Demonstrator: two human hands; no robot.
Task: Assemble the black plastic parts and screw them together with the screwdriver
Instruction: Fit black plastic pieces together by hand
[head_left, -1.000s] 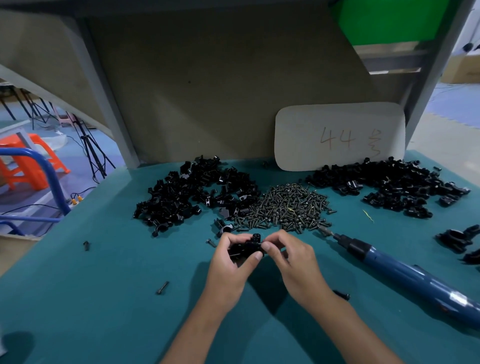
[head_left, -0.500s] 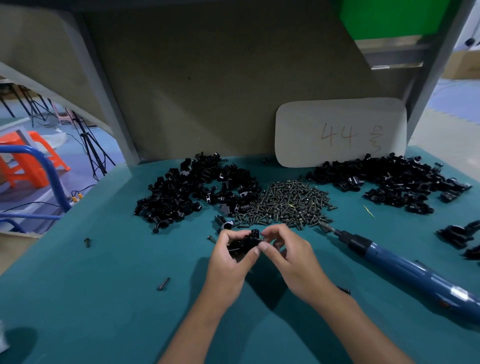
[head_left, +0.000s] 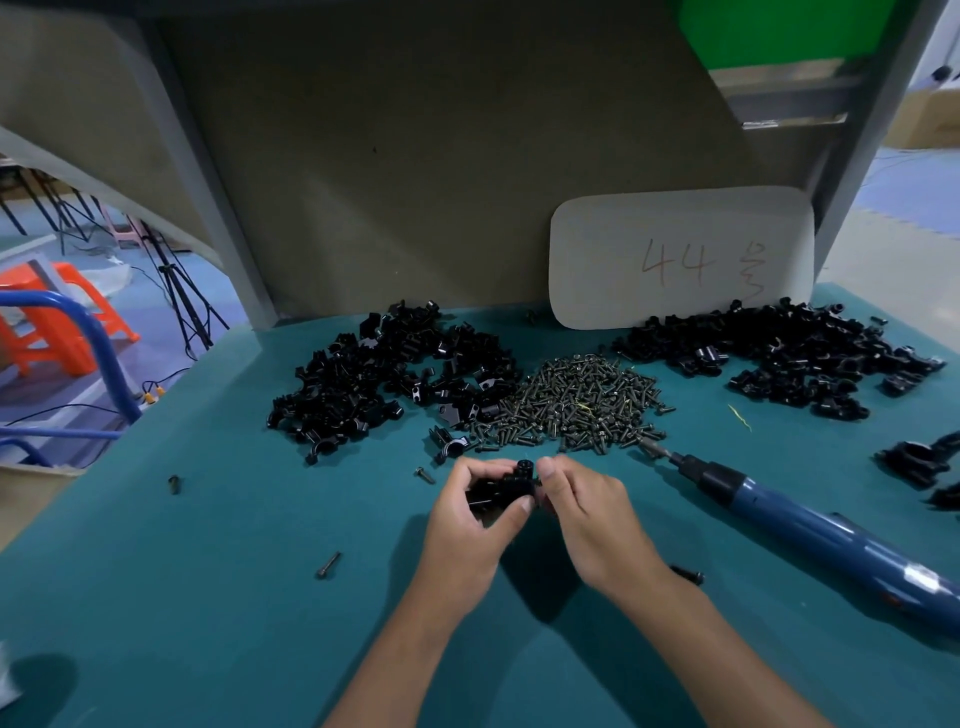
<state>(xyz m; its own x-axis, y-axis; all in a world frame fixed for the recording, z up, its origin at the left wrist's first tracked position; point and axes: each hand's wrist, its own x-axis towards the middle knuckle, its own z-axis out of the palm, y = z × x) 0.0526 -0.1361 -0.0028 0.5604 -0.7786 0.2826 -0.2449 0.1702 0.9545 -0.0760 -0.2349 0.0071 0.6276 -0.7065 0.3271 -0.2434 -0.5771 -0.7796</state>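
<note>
Head camera looks down on my two hands meeting over the green worktop (head_left: 218, 597). My left hand (head_left: 470, 525) curls round a black plastic part (head_left: 501, 488), thumb pressed along its near side and fingers wrapped over the far side, holding it just above the surface. My right hand (head_left: 587, 512) pinches at the right end of that same part, fingertips bent in against it; what sits between them is too small to make out. Just beyond my hands lies a heap of screws (head_left: 576, 410), with a pile of black plastic parts (head_left: 384, 374) to its left and a second pile (head_left: 779, 353) to its right. Lying on the worktop to the right, apart from my hand, is the blue screwdriver (head_left: 810, 525), its bit pointing at the screw heap. A few loose screws lie scattered near me, one (head_left: 328, 565) to the left of my left forearm. A pale card (head_left: 680, 254) marked "44" leans against the back panel.
</note>
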